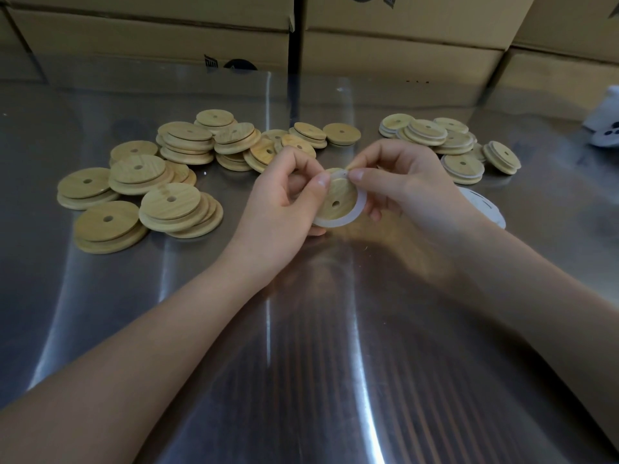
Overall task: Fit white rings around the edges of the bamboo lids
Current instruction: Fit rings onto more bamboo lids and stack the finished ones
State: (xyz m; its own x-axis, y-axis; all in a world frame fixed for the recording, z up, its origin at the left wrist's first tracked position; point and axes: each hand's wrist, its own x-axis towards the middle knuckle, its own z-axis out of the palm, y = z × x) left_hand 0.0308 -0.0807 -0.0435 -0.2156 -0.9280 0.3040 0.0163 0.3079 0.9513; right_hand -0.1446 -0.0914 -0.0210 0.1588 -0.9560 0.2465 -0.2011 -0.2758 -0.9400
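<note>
A round bamboo lid (339, 195) with a small centre hole is held tilted above the steel table between both hands. A white ring (357, 209) lies around its lower right edge. My left hand (284, 205) grips the lid from the left, thumb on its top rim. My right hand (402, 185) pinches the ring at the top of the lid with thumb and forefinger. Bare lids (140, 182) lie in loose piles at the left and centre. Lids with white rings (449, 145) lie piled at the right.
The steel table (301, 329) is shiny and reflective. Cardboard boxes (402, 45) line its far edge. A heap of loose white rings (482, 205) shows behind my right wrist. A white object with dark spots (606, 118) sits at the far right edge.
</note>
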